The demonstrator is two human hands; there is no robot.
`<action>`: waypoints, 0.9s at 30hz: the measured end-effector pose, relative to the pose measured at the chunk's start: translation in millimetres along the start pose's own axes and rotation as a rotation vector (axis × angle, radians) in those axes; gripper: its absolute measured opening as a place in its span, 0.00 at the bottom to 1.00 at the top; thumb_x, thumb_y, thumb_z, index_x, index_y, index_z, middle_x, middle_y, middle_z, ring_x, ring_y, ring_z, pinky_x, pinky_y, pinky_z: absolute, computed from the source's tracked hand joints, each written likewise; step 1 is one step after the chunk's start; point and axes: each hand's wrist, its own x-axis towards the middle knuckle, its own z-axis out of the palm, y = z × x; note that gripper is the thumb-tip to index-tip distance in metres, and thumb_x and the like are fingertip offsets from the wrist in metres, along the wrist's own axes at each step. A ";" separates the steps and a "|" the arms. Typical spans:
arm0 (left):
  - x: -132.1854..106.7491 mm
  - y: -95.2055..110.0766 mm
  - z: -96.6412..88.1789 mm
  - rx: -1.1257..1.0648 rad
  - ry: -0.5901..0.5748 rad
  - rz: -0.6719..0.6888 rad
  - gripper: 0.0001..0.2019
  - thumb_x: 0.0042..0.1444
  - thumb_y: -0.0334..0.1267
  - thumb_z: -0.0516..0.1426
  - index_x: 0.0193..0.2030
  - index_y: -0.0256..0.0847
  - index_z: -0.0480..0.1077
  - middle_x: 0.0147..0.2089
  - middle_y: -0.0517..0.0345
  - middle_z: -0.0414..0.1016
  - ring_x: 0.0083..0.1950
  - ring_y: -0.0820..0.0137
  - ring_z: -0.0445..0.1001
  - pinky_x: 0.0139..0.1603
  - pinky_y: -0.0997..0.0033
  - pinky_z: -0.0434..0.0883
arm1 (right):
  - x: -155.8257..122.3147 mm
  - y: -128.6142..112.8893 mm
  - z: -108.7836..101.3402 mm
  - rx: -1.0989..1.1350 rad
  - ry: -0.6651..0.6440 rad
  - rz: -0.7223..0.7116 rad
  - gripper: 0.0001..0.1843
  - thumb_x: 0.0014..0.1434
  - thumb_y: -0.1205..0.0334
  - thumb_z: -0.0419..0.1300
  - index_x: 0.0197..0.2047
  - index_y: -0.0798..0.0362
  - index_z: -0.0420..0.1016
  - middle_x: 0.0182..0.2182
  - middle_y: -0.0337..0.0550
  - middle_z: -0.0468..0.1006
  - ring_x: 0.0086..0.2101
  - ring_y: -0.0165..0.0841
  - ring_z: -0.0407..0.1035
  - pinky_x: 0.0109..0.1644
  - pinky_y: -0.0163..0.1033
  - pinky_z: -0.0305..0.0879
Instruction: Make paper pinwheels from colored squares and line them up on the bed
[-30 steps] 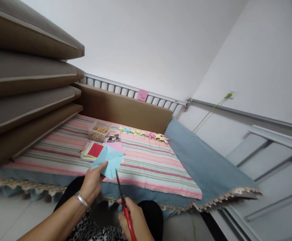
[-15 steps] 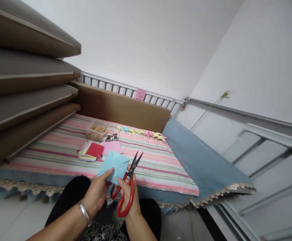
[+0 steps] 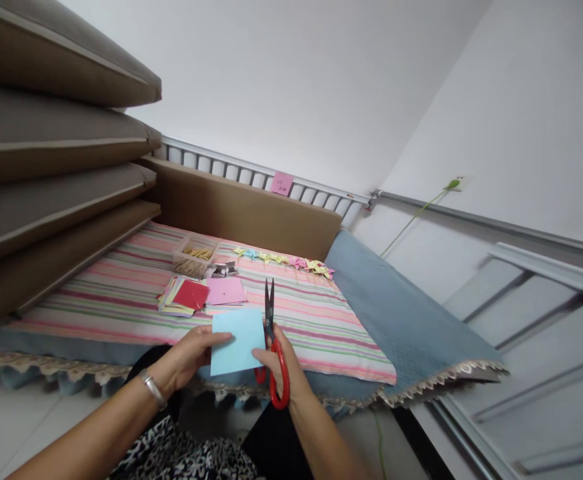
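A square sheet of light blue paper (image 3: 236, 350) is held in front of me at the bed's front edge. My left hand (image 3: 194, 357) pinches its left side, thumb on top. My right hand (image 3: 284, 367) has its thumb on the paper's right edge and also grips a pair of red-handled scissors (image 3: 269, 313), dark blades pointing away from me. Beyond the paper lie a pink sheet (image 3: 226, 291) and a pile of coloured paper with a red square (image 3: 191, 294) on top.
A clear divided box (image 3: 191, 259) of small sticks and gold pieces stands behind the papers, near a small metallic object (image 3: 222, 269). Several paper pinwheels (image 3: 291, 262) lie in a row at the back. Stacked brown cushions (image 3: 61, 140) rise at left; a blue-covered panel (image 3: 396, 307) is at right.
The blue paper has turned from a slanted position to nearly square-on, and its slits no longer show clearly. The scissors have swung more upright. My hands have moved slightly apart.
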 end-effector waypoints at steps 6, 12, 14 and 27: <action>3.6 -8.5 0.9 0.047 0.129 0.071 0.21 0.41 0.34 0.66 0.45 0.32 0.74 0.42 0.43 0.80 0.38 0.59 0.77 0.40 0.65 0.71 | 10.4 -14.4 -0.3 -0.213 -0.013 0.020 0.29 0.44 0.69 0.63 0.52 0.52 0.67 0.31 0.35 0.73 0.28 0.29 0.67 0.33 0.33 0.64; 10.0 -11.2 -4.2 -0.100 0.342 0.142 0.18 0.38 0.34 0.67 0.39 0.33 0.76 0.36 0.47 0.81 0.33 0.63 0.77 0.33 0.68 0.72 | -7.6 -10.0 8.0 -0.292 0.183 -0.005 0.30 0.53 0.53 0.61 0.57 0.51 0.62 0.30 0.37 0.70 0.30 0.31 0.69 0.34 0.36 0.66; 11.1 -11.4 -4.0 -0.153 0.388 0.188 0.18 0.37 0.33 0.68 0.38 0.33 0.76 0.36 0.48 0.81 0.33 0.64 0.77 0.33 0.69 0.72 | -24.5 -1.5 16.9 -0.269 0.143 0.025 0.32 0.53 0.44 0.60 0.57 0.52 0.62 0.31 0.40 0.72 0.30 0.33 0.70 0.34 0.37 0.67; 2.8 -5.0 17.5 -0.268 0.405 0.312 0.10 0.37 0.30 0.68 0.28 0.33 0.74 0.28 0.56 0.80 0.26 0.71 0.74 0.27 0.74 0.71 | -78.5 17.8 38.5 -0.327 -0.051 0.336 0.37 0.52 0.30 0.50 0.49 0.53 0.67 0.20 0.33 0.66 0.13 0.20 0.54 0.15 0.25 0.54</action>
